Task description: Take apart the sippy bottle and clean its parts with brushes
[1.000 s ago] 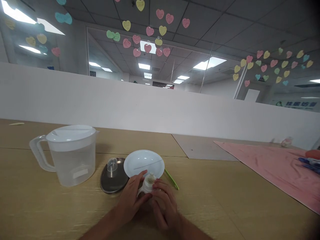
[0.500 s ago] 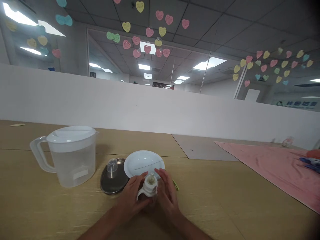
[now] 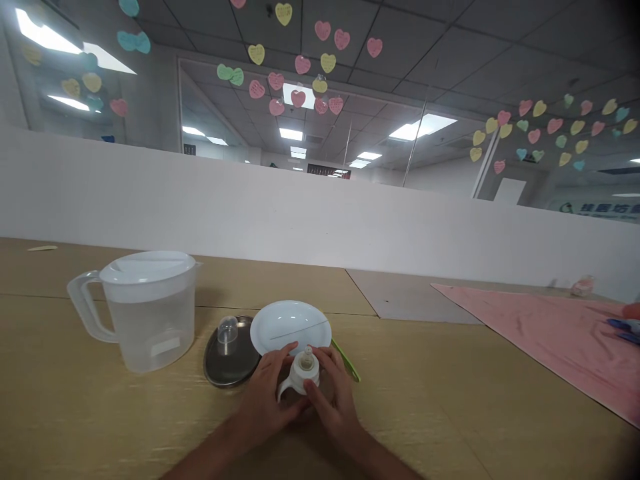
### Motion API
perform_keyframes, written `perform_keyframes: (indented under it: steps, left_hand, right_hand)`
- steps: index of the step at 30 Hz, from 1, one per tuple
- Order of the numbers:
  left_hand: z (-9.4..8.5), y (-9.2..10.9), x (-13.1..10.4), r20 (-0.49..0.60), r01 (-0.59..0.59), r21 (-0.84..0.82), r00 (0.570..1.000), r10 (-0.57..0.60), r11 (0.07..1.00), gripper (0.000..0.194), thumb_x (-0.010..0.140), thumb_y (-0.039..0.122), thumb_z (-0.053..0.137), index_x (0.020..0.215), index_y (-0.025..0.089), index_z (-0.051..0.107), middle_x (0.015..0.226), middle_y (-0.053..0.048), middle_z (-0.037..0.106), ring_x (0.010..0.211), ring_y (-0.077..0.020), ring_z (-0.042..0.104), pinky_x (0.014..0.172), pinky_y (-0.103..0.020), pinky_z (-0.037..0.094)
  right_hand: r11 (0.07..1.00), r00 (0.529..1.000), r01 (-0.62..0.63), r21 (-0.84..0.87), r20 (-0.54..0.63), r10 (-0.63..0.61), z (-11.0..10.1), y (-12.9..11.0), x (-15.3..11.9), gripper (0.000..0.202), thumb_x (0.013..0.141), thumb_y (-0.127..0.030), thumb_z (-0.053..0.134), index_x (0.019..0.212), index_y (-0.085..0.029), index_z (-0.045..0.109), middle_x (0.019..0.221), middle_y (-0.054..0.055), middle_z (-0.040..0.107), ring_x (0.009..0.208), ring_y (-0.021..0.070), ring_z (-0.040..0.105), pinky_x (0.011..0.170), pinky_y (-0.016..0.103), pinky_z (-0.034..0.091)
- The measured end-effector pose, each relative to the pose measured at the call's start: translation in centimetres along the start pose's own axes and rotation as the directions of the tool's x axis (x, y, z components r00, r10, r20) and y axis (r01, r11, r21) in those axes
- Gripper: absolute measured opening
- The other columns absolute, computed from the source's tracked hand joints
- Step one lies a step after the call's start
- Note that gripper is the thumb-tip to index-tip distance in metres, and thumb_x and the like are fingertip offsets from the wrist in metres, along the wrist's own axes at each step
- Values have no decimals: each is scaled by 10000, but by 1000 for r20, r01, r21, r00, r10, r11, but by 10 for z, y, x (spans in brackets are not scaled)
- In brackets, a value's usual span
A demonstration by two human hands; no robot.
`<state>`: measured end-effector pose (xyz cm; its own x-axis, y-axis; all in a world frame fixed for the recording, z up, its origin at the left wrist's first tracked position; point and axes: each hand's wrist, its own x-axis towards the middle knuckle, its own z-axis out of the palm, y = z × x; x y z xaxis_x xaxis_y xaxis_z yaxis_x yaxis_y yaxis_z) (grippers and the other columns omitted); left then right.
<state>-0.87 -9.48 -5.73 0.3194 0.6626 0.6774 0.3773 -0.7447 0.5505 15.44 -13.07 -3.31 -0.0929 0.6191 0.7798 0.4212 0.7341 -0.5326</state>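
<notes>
A baby bottle with a white collar, a side handle and a clear nipple [image 3: 306, 371] stands upright between my hands. My left hand [image 3: 267, 393] is wrapped round its handle side. My right hand [image 3: 336, 395] grips the collar, thumb at the front and fingers behind. Just behind them lies a white plate [image 3: 291, 325]. To its left, a clear cap [image 3: 227, 333] sits on a dark metal tray [image 3: 231, 367]. The bottle's lower body is mostly hidden by my hands.
A lidded translucent pitcher [image 3: 150, 313] holding liquid stands at the left. A green utensil [image 3: 347, 362] lies right of the plate. A pink cloth [image 3: 555, 333] covers the right side, with a small jar [image 3: 583, 286] behind it. A white partition [image 3: 320, 223] borders the table.
My right thumb and fingers have closed on the bottle's collar, where they were beside it before. More of the green utensil shows. The whole view has shifted slightly.
</notes>
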Motion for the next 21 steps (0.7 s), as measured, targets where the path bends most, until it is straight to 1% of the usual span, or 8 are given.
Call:
perform_keyframes:
  steps: [2, 4, 8, 12, 14, 17, 19, 21]
  left_hand:
    - [0, 0, 0, -4, 16, -31, 1000, -16, 999, 703, 710, 349, 684, 1322, 201, 372, 1136, -116, 614, 1023, -268, 599, 885, -433, 492]
    - [2, -1, -1, -13, 56, -66, 998, -57, 996, 708, 699, 349, 697, 1314, 201, 378, 1128, -109, 618, 1016, -262, 608, 883, -424, 498]
    - [6, -2, -2, -22, 136, -124, 990, -140, 983, 677, 705, 362, 692, 1290, 200, 393, 1114, -111, 620, 1017, -268, 610, 881, -435, 500]
    - [5, -5, -3, 6, 76, -133, 997, -76, 988, 662, 726, 359, 669, 1302, 214, 377, 1171, -123, 576, 1038, -278, 598, 896, -453, 493]
    - [3, -6, -3, 18, 36, -135, 999, -34, 990, 662, 740, 348, 655, 1318, 222, 359, 1208, -129, 545, 1052, -279, 589, 907, -453, 490]
    - [1, -4, -3, 43, 33, -155, 999, -27, 987, 688, 753, 331, 649, 1345, 223, 315, 1212, -129, 541, 1077, -280, 577, 916, -449, 490]
    - [1, -3, -2, 39, 48, -155, 998, -43, 987, 693, 750, 329, 658, 1342, 223, 314, 1209, -127, 545, 1077, -280, 580, 910, -440, 497]
    - [3, -2, -2, 13, 59, -138, 998, -57, 989, 668, 743, 332, 666, 1320, 225, 347, 1205, -124, 548, 1070, -279, 585, 895, -428, 509]
  right_hand:
    - [1000, 1000, 22, -9, 1, -22, -1, 1, 2, 344, 864, -317, 520, 1192, -211, 530, 1112, 88, 556, 1036, 207, 559, 879, 345, 487]
    - [998, 998, 37, -43, -43, -39, -1, 2, 2, 325, 835, -315, 567, 1143, -211, 552, 1100, 82, 577, 1032, 211, 562, 878, 347, 484]
    - [996, 996, 18, -83, -84, -25, 2, 2, 2, 305, 789, -294, 624, 1073, -211, 552, 997, 61, 611, 935, 201, 585, 798, 322, 499]
    - [997, 997, -66, -33, -40, 65, 3, 1, 1, 310, 807, -302, 601, 1092, -220, 511, 1006, 55, 597, 920, 191, 583, 778, 307, 497]
    - [998, 998, -67, -15, 0, 67, 1, 1, 0, 321, 828, -298, 575, 1130, -232, 490, 1069, 59, 582, 979, 195, 571, 826, 313, 485]
    - [999, 998, -52, 12, 46, 51, 1, 3, -1, 343, 852, -280, 541, 1184, -251, 460, 1128, 55, 569, 1014, 188, 568, 862, 306, 476]
    - [998, 997, -66, 21, 33, 65, 2, 5, -3, 348, 840, -279, 560, 1173, -253, 464, 1097, 50, 585, 976, 183, 586, 840, 297, 487]
    - [996, 996, -85, 17, -22, 85, 5, 6, -4, 342, 810, -282, 598, 1127, -242, 476, 1049, 51, 597, 951, 191, 595, 826, 306, 493]
